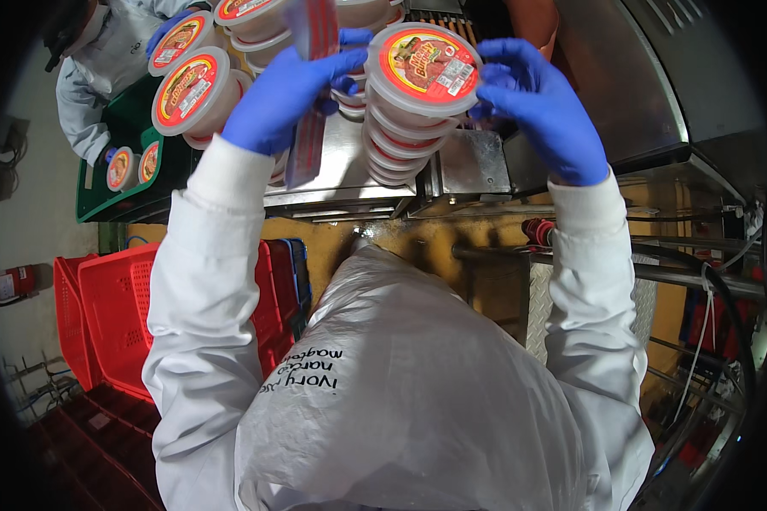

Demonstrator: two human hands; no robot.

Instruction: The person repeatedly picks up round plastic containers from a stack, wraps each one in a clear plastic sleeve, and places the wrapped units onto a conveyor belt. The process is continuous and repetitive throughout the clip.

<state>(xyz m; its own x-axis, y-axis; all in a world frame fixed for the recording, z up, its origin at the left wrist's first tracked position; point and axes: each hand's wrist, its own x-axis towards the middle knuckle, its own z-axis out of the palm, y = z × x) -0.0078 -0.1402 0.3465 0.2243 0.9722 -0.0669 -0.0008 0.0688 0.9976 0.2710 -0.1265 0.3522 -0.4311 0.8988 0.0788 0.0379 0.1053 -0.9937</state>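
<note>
Both my hands wear blue gloves. My left hand [287,96] has its fingers around a flat, clear plastic piece with red stripes [310,121], which stands upright between two stacks; its fingertips reach towards the round tub's rim. My right hand [530,102] is at the right rim of the top tub [424,64], fingers curved and apart. That round plastic tub has a red and yellow label and tops a tall stack of lidded tubs [396,153] on a steel surface. Another labelled tub [188,92] tops a stack left of my left hand.
At the upper left a co-worker in a white coat [80,96] reaches into a green crate [92,201] holding tubs. Red crates [112,313] stand below on the left. A steel machine [633,83] is at the right, above metal rails [728,281]. An orange container [534,22] stands behind my right hand.
</note>
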